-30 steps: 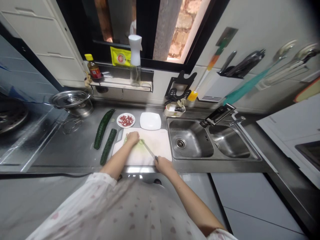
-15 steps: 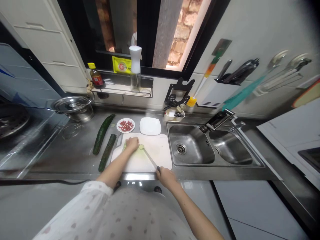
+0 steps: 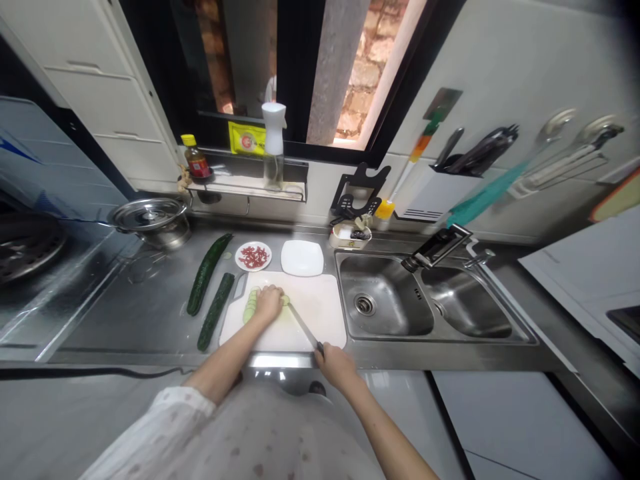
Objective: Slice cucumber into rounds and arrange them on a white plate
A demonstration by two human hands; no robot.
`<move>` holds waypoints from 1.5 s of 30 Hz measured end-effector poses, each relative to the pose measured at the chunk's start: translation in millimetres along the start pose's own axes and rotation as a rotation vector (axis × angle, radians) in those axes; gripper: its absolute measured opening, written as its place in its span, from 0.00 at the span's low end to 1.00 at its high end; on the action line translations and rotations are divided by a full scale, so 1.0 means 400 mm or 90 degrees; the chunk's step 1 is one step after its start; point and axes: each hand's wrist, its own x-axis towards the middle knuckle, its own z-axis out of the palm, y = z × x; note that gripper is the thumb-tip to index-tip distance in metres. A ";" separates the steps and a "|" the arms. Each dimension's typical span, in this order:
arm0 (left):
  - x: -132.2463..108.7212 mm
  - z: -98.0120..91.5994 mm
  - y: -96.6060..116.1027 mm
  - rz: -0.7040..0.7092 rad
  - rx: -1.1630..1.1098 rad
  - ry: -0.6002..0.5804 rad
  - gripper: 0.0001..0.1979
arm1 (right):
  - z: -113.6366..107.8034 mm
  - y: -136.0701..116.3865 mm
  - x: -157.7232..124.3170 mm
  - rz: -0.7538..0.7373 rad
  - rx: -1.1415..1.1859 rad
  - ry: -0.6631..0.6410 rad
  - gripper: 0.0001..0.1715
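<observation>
On the white cutting board [image 3: 320, 303] my left hand [image 3: 269, 304] is closed, its bent fingers pressing down at a pale green cucumber slice [image 3: 285, 300] by the knife tip. Part of what lies under those fingers is hidden. My right hand [image 3: 337, 367] grips the dark handle of a knife [image 3: 303, 325], whose blade points up and left toward the left fingers. Overlapping cucumber slices [image 3: 249, 308] lie to the left of my left hand. Beside the board rest a cut cucumber [image 3: 216, 312] and a longer whole cucumber [image 3: 209, 273].
Behind the board stand a plate of chopped red pieces [image 3: 253, 256] and a white square plate [image 3: 302, 258]. To the right is a double sink [image 3: 385, 293] with a black faucet [image 3: 435, 247]. A lidded steel pot [image 3: 150, 217] sits at the back left.
My left hand has shifted right and slightly down toward the knife tip, uncovering more slices on its left. The knife stays in my right hand, and the whole view has tilted a little.
</observation>
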 end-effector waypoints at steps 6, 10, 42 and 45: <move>0.012 -0.015 0.009 -0.083 -0.092 -0.041 0.08 | 0.001 0.002 0.000 0.008 0.001 -0.003 0.20; -0.004 -0.029 -0.016 -0.124 -0.165 -0.034 0.11 | -0.005 0.001 -0.002 0.008 0.001 -0.007 0.20; -0.222 0.002 -0.220 -0.235 -0.133 0.063 0.14 | 0.005 0.015 0.011 -0.023 0.069 0.012 0.16; -0.226 0.007 -0.222 -0.225 -0.124 0.072 0.14 | 0.049 0.040 0.026 -0.032 0.154 0.077 0.15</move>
